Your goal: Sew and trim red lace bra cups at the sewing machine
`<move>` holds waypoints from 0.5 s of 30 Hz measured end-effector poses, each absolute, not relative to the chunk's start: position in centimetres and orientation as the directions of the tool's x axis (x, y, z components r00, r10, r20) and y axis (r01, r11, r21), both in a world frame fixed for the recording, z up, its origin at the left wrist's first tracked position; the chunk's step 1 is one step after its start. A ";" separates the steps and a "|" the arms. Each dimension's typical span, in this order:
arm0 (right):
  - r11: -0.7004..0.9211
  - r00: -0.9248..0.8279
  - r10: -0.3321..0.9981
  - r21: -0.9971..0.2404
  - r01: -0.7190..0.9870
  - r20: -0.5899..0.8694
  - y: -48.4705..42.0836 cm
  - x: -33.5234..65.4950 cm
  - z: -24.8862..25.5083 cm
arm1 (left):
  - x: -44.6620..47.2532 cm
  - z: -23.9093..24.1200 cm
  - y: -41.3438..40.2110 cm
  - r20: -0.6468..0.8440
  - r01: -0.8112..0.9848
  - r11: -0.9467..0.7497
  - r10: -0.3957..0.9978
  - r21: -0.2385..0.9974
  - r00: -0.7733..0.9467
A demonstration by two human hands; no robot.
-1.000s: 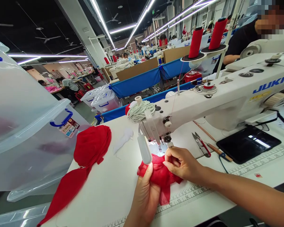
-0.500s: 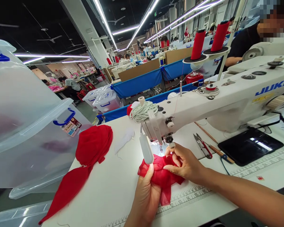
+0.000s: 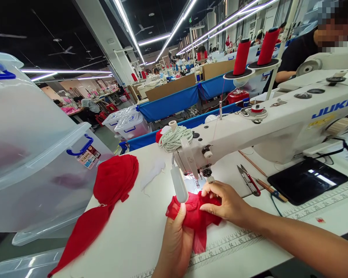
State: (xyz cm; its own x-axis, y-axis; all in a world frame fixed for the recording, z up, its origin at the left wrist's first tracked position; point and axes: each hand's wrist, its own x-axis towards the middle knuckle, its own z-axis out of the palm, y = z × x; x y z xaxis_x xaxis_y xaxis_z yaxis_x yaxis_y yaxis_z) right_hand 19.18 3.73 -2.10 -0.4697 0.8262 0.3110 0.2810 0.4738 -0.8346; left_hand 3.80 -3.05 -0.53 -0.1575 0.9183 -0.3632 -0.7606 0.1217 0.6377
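Note:
A piece of sheer red fabric [image 3: 191, 216] is spread between my two hands, in front of the needle area of a white sewing machine [image 3: 229, 133]. My left hand [image 3: 176, 235] grips its left side, thumb on top and fingers beneath. On the right, my right hand [image 3: 222, 202] pinches the fabric's upper edge between thumb and fingers. The machine's lamp [image 3: 179, 184] hangs just above the fabric and covers a small part of it. One end of the cloth dangles over the ruler tape [image 3: 217, 251] along the table's front.
Left on the table [image 3: 139, 231] lies a bundle of red cloth [image 3: 116, 177], beside a white scrap [image 3: 153, 173]. Thread snips [image 3: 249, 179], a wooden-handled tool [image 3: 271, 189] and a black tablet [image 3: 307, 179] lie right. Plastic bins [image 3: 46, 185] stand left; a co-worker [image 3: 298, 50] sits behind.
Both hands have shifted slightly left and toward me with the red fabric, drawing it a little away from the needle area. The grip of each hand looks the same.

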 end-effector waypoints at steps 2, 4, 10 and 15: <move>0.484 -0.491 0.808 -0.842 0.238 0.326 3.6 19.2 -2.0 | 3.8 -0.5 -3.1 -0.366 -0.752 0.122 0.915 0.648 -0.167; 0.489 -0.495 0.799 -0.847 0.208 0.341 3.5 19.2 -1.8 | 3.9 -0.4 -3.1 -0.366 -0.748 0.123 0.915 0.652 -0.169; 0.474 -0.473 0.818 -0.849 0.233 0.327 3.3 19.2 -1.3 | 3.9 -0.3 -3.2 -0.376 -0.746 0.134 0.912 0.652 -0.166; 0.420 -0.467 0.839 -0.878 0.230 0.279 3.1 19.0 -1.1 | 3.8 -0.4 -3.1 -0.405 -0.747 0.134 0.894 0.651 -0.192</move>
